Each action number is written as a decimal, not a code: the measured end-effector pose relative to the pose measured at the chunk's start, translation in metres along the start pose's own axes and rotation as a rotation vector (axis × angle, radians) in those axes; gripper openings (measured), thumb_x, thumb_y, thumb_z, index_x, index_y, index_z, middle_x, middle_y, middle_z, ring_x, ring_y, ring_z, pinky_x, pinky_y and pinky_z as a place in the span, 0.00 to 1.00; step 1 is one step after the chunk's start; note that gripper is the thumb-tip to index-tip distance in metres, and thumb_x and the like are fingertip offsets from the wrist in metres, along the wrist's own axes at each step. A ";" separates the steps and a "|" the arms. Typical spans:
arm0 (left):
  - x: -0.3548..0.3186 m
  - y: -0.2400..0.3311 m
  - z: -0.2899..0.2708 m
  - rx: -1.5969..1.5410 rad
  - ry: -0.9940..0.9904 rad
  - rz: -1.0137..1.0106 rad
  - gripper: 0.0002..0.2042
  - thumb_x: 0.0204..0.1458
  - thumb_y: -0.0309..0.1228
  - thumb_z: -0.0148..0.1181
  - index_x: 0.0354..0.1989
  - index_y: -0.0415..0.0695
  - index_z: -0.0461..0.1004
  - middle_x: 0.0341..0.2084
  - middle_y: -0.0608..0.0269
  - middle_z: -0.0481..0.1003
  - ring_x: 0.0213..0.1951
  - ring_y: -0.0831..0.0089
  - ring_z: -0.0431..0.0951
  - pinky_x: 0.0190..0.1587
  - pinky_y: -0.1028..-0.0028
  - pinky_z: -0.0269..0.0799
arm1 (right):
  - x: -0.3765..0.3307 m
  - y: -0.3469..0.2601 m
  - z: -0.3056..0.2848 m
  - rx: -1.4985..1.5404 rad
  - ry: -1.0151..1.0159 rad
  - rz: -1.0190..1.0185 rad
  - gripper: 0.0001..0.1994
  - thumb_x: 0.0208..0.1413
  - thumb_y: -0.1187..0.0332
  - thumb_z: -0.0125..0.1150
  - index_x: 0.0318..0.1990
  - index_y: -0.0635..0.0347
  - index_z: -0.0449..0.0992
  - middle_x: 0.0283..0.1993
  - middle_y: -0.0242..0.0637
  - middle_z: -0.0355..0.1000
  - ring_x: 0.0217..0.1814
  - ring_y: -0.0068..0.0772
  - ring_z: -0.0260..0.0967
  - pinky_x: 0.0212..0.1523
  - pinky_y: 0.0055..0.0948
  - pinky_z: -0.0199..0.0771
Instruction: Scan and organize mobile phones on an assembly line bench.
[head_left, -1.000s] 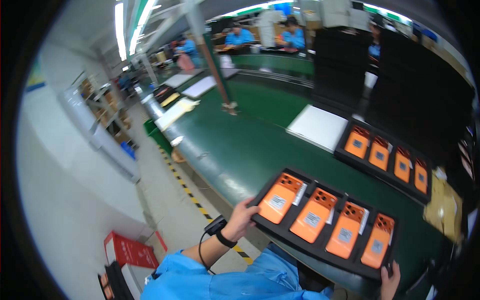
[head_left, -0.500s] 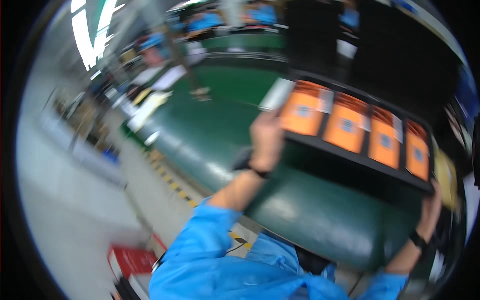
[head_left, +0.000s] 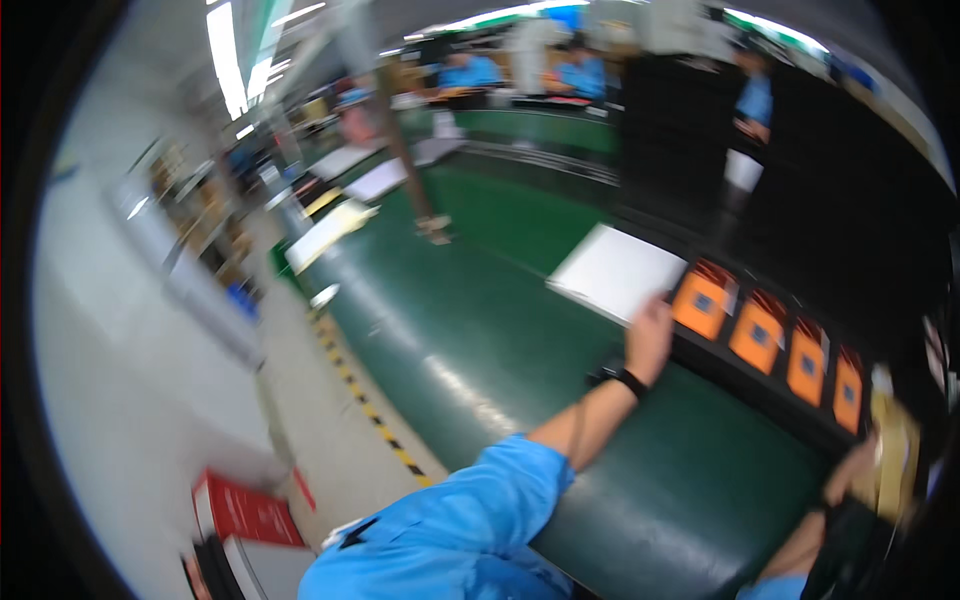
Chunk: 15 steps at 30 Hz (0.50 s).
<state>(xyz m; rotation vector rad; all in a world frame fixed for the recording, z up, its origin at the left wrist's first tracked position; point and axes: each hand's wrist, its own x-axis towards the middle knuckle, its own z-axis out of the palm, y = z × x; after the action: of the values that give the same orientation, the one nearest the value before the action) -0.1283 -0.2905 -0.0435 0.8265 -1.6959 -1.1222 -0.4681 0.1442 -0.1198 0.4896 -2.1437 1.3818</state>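
Observation:
A long black tray (head_left: pixel 765 377) holds a row of several orange packets (head_left: pixel 756 335), each with a dark patterned top and a small dark square. My left hand (head_left: pixel 648 340) grips the tray's left end, its thumb side near a flat white board or box lid (head_left: pixel 622 272). My right hand (head_left: pixel 850 475) is at the lower right, just off the tray's right end. It lies against a tan-yellow object (head_left: pixel 896 450) whose kind I cannot make out. Blur hides the right fingers.
Tall black panels (head_left: pixel 680 140) rise behind the tray. The green work surface (head_left: pixel 440 330) carries a post (head_left: pixel 405 165) and pale sheets (head_left: pixel 335 232) farther off. A yellow-black floor stripe (head_left: pixel 360 395) runs along its left side. A red box (head_left: pixel 245 510) stands lower left; people in blue sit far back.
The tray sits farther right and lower in view, and more of the white board shows. My right hand has left the tray's corner for the tan-yellow object. The view has also shifted.

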 end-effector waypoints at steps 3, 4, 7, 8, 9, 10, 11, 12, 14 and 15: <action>0.015 -0.001 -0.005 -0.160 0.023 -0.005 0.18 0.61 0.33 0.45 0.54 0.34 0.71 0.47 0.46 0.75 0.51 0.59 0.74 0.56 0.66 0.67 | -0.011 -0.073 0.022 0.115 0.049 0.068 0.21 0.65 0.65 0.36 0.53 0.69 0.73 0.55 0.47 0.71 0.60 0.40 0.64 0.65 0.35 0.57; 0.024 -0.012 -0.006 -0.292 0.006 -0.016 0.18 0.60 0.32 0.47 0.54 0.34 0.71 0.49 0.47 0.75 0.52 0.61 0.74 0.57 0.68 0.66 | -0.010 -0.084 0.034 0.362 0.093 0.197 0.21 0.64 0.65 0.36 0.50 0.69 0.74 0.52 0.45 0.73 0.58 0.39 0.67 0.64 0.35 0.59; 0.024 -0.009 0.023 -0.067 -0.008 0.073 0.19 0.59 0.33 0.49 0.54 0.33 0.71 0.48 0.48 0.76 0.53 0.60 0.74 0.57 0.68 0.65 | -0.006 -0.051 0.018 0.012 0.208 0.110 0.20 0.64 0.66 0.36 0.47 0.70 0.75 0.47 0.44 0.75 0.53 0.38 0.70 0.57 0.35 0.65; 0.019 -0.005 0.029 -0.076 -0.035 0.098 0.19 0.59 0.33 0.50 0.53 0.30 0.71 0.45 0.50 0.77 0.48 0.67 0.75 0.54 0.72 0.66 | -0.004 -0.047 0.007 0.035 0.211 0.145 0.21 0.65 0.65 0.36 0.47 0.70 0.75 0.46 0.44 0.76 0.53 0.38 0.70 0.57 0.34 0.65; 0.014 0.001 0.032 -0.095 -0.030 0.086 0.19 0.59 0.33 0.50 0.53 0.30 0.72 0.43 0.52 0.77 0.45 0.69 0.75 0.52 0.72 0.67 | -0.001 -0.047 -0.003 0.066 0.208 0.172 0.21 0.65 0.64 0.36 0.47 0.70 0.75 0.45 0.44 0.76 0.52 0.38 0.70 0.57 0.34 0.64; 0.015 -0.003 0.028 -0.132 -0.034 0.076 0.19 0.59 0.32 0.50 0.52 0.30 0.72 0.42 0.53 0.77 0.44 0.70 0.75 0.51 0.73 0.68 | -0.007 -0.067 0.000 0.160 0.225 0.237 0.22 0.66 0.63 0.36 0.47 0.70 0.76 0.46 0.44 0.75 0.52 0.38 0.69 0.57 0.33 0.63; 0.018 -0.007 0.024 -0.174 -0.034 0.069 0.18 0.59 0.32 0.51 0.52 0.30 0.73 0.41 0.54 0.77 0.43 0.72 0.74 0.50 0.74 0.68 | -0.013 -0.092 0.005 0.257 0.247 0.294 0.22 0.67 0.61 0.36 0.47 0.69 0.76 0.46 0.43 0.75 0.52 0.37 0.69 0.57 0.32 0.62; 0.016 -0.006 0.027 -0.203 -0.018 0.054 0.18 0.58 0.32 0.52 0.51 0.31 0.73 0.40 0.55 0.78 0.41 0.72 0.75 0.48 0.73 0.69 | -0.016 -0.094 0.002 0.259 0.242 0.266 0.23 0.67 0.59 0.36 0.47 0.69 0.76 0.47 0.42 0.74 0.52 0.37 0.68 0.58 0.31 0.61; 0.016 -0.007 0.021 -0.252 0.042 0.032 0.16 0.58 0.31 0.54 0.49 0.32 0.74 0.37 0.56 0.79 0.38 0.74 0.75 0.45 0.75 0.70 | -0.024 -0.102 0.010 0.310 0.216 0.235 0.24 0.68 0.56 0.38 0.48 0.69 0.76 0.50 0.41 0.73 0.54 0.35 0.67 0.59 0.30 0.60; 0.020 -0.010 0.019 -0.215 0.089 0.050 0.15 0.58 0.30 0.54 0.48 0.33 0.75 0.37 0.57 0.79 0.36 0.75 0.75 0.43 0.76 0.70 | -0.026 -0.110 0.014 0.349 0.203 0.230 0.24 0.68 0.56 0.40 0.48 0.69 0.76 0.51 0.41 0.73 0.55 0.34 0.67 0.59 0.29 0.60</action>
<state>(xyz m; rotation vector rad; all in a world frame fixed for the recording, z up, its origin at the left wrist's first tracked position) -0.1522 -0.3053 -0.0494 0.6849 -1.4849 -1.1920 -0.3888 0.0866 -0.0622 0.2200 -1.8460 1.8638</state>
